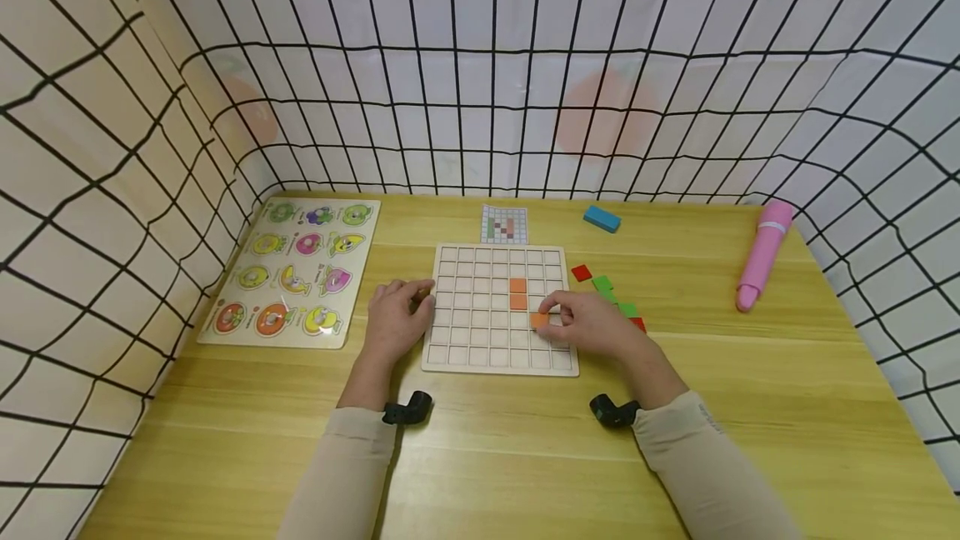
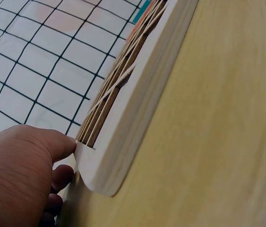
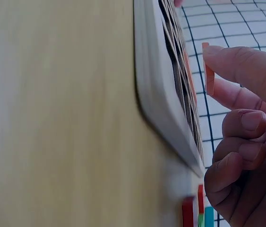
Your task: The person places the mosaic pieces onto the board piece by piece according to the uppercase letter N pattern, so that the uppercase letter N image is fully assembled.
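Observation:
A pale wooden grid board (image 1: 470, 332) lies on the table between the two hands. Two orange square tiles (image 1: 518, 301) sit in it, one above the other in the same column. Thumb and index finger of my right hand (image 1: 596, 322) pinch another orange tile (image 3: 209, 71), held above the board's right part; its other fingers are curled in. At the board's left edge rests my left hand (image 1: 396, 319), its thumb touching the rim in the left wrist view and its fingers loosely bent. Red and green tiles (image 1: 602, 283) lie right of the board, partly hidden by the right hand.
Behind the board lies a small pattern card (image 1: 504, 225), with a blue block (image 1: 602, 219) to its right. A fruit puzzle board (image 1: 288, 273) occupies the left, a pink cylindrical object (image 1: 765, 255) the far right. Black wire mesh (image 1: 492, 65) encloses the table's back and sides.

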A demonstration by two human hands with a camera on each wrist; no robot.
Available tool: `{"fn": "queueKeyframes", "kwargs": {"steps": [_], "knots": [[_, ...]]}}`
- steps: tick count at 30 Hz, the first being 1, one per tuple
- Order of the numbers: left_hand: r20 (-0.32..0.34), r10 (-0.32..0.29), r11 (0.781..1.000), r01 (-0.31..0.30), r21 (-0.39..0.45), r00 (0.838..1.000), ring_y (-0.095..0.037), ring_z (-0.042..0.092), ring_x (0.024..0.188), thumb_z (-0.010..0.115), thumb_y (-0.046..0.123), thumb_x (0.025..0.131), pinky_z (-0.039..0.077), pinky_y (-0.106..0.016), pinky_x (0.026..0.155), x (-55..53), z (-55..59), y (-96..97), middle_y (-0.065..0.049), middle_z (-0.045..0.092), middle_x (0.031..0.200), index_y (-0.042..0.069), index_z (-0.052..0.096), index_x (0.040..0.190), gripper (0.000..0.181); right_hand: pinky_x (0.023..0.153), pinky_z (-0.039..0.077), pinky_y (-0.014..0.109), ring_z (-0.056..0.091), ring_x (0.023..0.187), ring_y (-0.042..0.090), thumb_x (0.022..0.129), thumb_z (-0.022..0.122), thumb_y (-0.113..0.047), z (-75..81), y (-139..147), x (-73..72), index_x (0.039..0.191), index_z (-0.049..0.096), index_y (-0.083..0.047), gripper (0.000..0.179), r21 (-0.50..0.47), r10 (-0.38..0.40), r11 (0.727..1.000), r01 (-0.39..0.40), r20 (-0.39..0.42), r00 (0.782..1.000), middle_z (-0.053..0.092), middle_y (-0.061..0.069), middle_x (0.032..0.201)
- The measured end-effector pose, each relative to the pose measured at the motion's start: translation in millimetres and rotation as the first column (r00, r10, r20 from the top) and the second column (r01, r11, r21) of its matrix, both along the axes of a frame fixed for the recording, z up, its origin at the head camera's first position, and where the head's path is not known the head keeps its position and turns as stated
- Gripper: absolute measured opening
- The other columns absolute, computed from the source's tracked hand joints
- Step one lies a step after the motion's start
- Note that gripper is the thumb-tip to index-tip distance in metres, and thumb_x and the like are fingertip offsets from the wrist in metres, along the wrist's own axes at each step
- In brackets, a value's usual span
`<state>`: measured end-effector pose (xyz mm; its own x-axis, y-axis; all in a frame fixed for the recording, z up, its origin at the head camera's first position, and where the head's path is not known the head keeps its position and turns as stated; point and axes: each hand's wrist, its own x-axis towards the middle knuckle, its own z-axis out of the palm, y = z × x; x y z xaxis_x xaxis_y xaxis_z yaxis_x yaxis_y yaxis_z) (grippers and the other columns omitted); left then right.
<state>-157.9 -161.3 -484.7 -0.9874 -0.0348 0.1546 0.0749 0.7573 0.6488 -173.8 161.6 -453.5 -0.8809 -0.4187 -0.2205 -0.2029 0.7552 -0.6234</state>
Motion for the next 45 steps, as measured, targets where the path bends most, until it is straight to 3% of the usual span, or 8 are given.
{"fn": "queueKeyframes", "kwargs": {"steps": [8,15,24,45], "knots": [[-0.002,0.0,1.0,0.0,-0.003,1.0,-0.033,0.053,0.103,0.063,0.024,0.096,0.036,-0.048,0.099,-0.5,0.0,0.0,-0.011,0.07,0.107,0.013,0.071,0.129,0.036,0.058,0.034,0.029,0.046,0.063,0.017,0.089,0.076,-0.04,-0.9,-18.5,3.4,0.107,0.067,-0.027,0.024,-0.024,0.004,1.0,-0.004,0.01,1.0,0.044,-0.003,0.069],[-0.004,0.0,1.0,0.0,-0.002,1.0,-0.033,0.053,0.103,0.064,0.025,0.096,0.036,-0.048,0.099,-0.6,-0.3,-0.2,-0.011,0.071,0.107,0.014,0.071,0.129,0.036,0.057,0.032,0.029,0.042,0.058,0.016,0.091,0.075,-0.037,-0.1,-27.3,2.7,0.109,0.067,-0.024,0.023,-0.038,-0.005,0.999,0.005,-0.016,1.0,0.042,-0.002,0.067],[0.0,-0.004,1.0,0.004,0.0,1.0,-0.033,0.053,0.103,0.063,0.024,0.096,0.036,-0.048,0.099,0.1,2.2,-0.1,-0.011,0.07,0.107,0.013,0.071,0.129,0.036,0.058,0.033,0.03,0.042,0.059,0.016,0.091,0.074,-0.036,-1.7,-36.5,0.2,0.11,0.067,-0.023,0.024,0.037,-0.005,0.999,0.007,-0.053,0.999,0.046,-0.001,0.069],[-0.016,-0.007,1.0,0.007,-0.001,1.0,-0.032,0.053,0.103,0.063,0.024,0.096,0.035,-0.047,0.099,-0.9,-1.8,0.5,-0.011,0.07,0.106,0.012,0.072,0.129,0.035,0.056,0.032,0.029,0.043,0.058,0.016,0.091,0.074,-0.035,-1.1,-36.4,1.1,0.11,0.067,-0.023,0.023,0.028,-0.032,0.999,0.033,-0.033,0.999,0.047,-0.002,0.068]]}}
